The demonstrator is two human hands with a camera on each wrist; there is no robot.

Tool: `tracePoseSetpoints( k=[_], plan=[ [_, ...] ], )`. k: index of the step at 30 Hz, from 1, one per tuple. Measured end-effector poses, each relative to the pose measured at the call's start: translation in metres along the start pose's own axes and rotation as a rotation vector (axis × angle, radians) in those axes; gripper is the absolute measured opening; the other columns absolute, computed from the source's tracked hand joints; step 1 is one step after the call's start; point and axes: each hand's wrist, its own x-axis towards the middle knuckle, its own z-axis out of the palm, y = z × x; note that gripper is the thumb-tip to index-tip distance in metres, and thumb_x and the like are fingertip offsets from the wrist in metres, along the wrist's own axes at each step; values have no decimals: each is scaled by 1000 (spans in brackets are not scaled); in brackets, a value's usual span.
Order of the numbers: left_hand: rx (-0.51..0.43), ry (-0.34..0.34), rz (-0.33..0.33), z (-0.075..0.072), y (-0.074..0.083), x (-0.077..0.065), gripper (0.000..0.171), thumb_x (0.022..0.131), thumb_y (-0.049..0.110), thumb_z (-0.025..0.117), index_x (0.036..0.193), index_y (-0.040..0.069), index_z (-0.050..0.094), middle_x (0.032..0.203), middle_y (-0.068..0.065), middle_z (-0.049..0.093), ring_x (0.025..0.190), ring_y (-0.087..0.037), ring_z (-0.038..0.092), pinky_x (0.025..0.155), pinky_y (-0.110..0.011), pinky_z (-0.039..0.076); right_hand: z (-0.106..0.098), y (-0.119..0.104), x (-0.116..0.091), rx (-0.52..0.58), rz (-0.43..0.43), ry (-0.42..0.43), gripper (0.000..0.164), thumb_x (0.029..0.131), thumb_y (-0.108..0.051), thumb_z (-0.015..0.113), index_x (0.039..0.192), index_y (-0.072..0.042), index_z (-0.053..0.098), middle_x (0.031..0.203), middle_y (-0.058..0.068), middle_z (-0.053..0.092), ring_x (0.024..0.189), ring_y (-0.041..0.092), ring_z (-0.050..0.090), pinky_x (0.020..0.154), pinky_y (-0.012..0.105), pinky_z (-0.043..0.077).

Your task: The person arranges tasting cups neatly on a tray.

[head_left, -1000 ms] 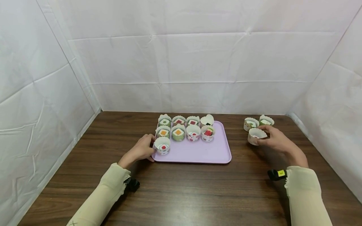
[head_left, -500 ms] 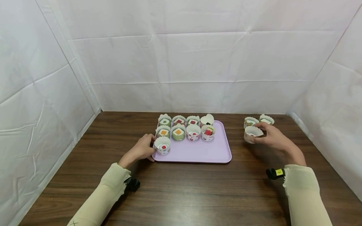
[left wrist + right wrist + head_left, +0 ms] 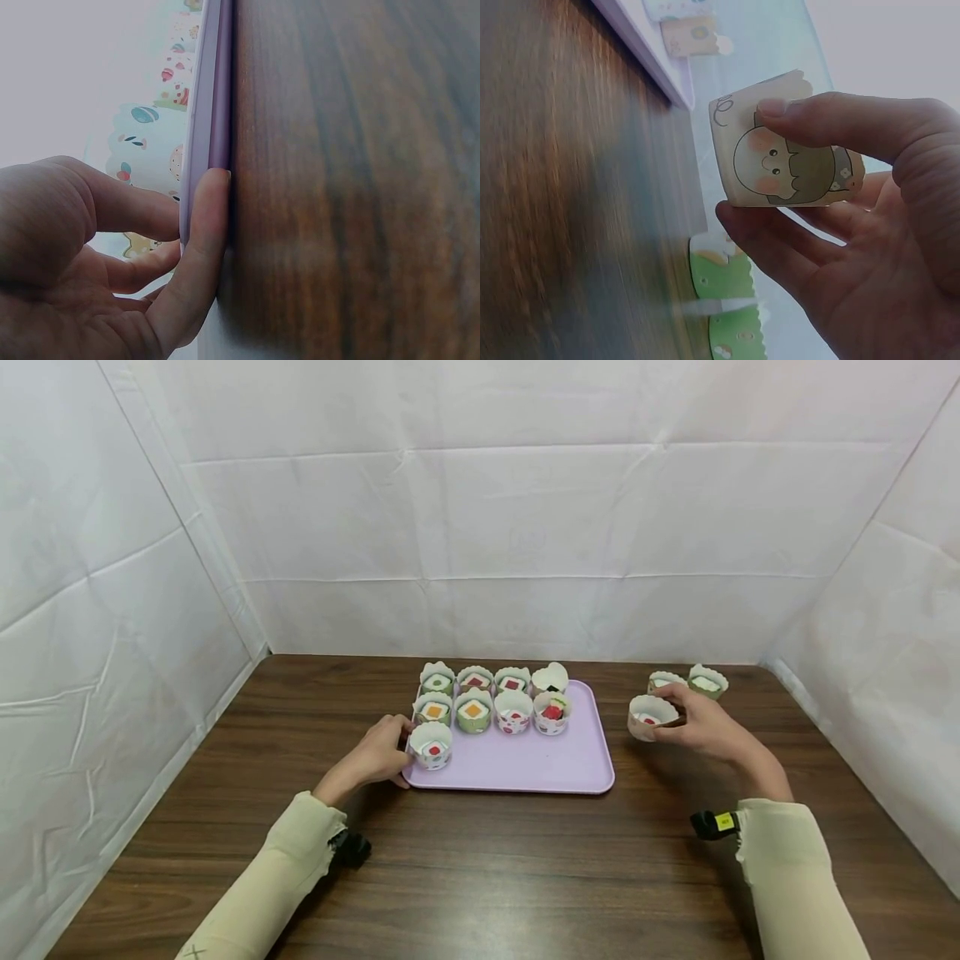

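Note:
My left hand (image 3: 373,752) grips the near left corner of a pale purple tray (image 3: 528,768); in the left wrist view its fingertips meet the rim (image 3: 201,135). On the tray stand frilled paper baking cups, two back rows plus one printed white cup (image 3: 431,750) beside that hand. Over the table right of the tray, my right hand (image 3: 708,725) holds another paper baking cup (image 3: 642,725) between thumb and fingers. Red and white show inside it. The right wrist view shows a cartoon face on this cup (image 3: 769,161).
Two green-patterned paper cups (image 3: 707,681) stand at the back right of the brown wood table (image 3: 480,877), one partly behind my right hand. White fabric walls (image 3: 517,527) enclose the back and sides. Tray space shows in front of the second row.
My right hand has moved left toward the tray with the paper baking cup, away from the two green cups. My left hand and the tray have stayed in place.

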Motion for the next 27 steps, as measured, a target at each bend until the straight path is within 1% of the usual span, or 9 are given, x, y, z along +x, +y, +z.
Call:
tracePoseSetpoints(
  k=[7, 12, 15, 18, 23, 24, 27],
  plan=[
    [13, -3, 2, -1, 0, -1, 49, 84, -9, 58, 132, -11, 51, 125, -26, 48, 113, -42, 55, 56, -28, 66, 8, -11, 5, 8, -12, -23, 54, 88, -14, 81, 132, 3, 55, 114, 18, 66, 99, 22, 60, 79, 16, 52],
    [-36, -13, 12, -1, -1, -1, 48, 84, -9, 58, 131, -13, 50, 126, -29, 47, 106, -42, 58, 56, -29, 66, 14, -18, 8, 0, -6, -54, 54, 88, -16, 81, 132, 2, 55, 114, 17, 66, 102, 24, 63, 80, 19, 56],
    [-56, -16, 12, 0, -1, -1, 48, 84, -9, 57, 131, -13, 49, 127, -30, 46, 102, -41, 59, 56, -29, 67, 19, -21, 10, 5, -3, -67, 56, 88, -21, 83, 132, 1, 56, 117, 15, 66, 104, 24, 63, 82, 20, 57],
    [-59, -14, 11, 0, 0, -1, 48, 84, -10, 57, 130, -13, 49, 127, -30, 46, 102, -42, 59, 56, -30, 67, 23, -25, 12, 32, -4, -84, 57, 87, -23, 83, 131, 0, 56, 117, 14, 66, 105, 24, 64, 84, 22, 59],
    [-68, -10, 12, 0, 0, -1, 48, 83, -10, 58, 130, -13, 49, 125, -30, 47, 101, -41, 60, 56, -30, 67, 32, -30, 15, 3, 10, -94, 58, 86, -30, 84, 131, -4, 57, 113, 12, 68, 103, 23, 64, 85, 29, 57],
    [-71, -11, 11, 0, 0, -1, 47, 83, -11, 57, 129, -13, 49, 125, -29, 47, 99, -41, 60, 56, -30, 67, 33, -32, 16, -1, 12, -96, 58, 86, -31, 84, 131, -5, 57, 113, 11, 69, 103, 23, 64, 86, 30, 57],
    [-85, -12, 5, 1, 0, -1, 47, 83, -11, 57, 129, -12, 49, 125, -29, 46, 96, -39, 62, 56, -31, 67, 38, -35, 18, 1, 4, -103, 56, 87, -29, 83, 130, -5, 57, 111, 11, 69, 100, 22, 64, 84, 30, 57]
  ],
)
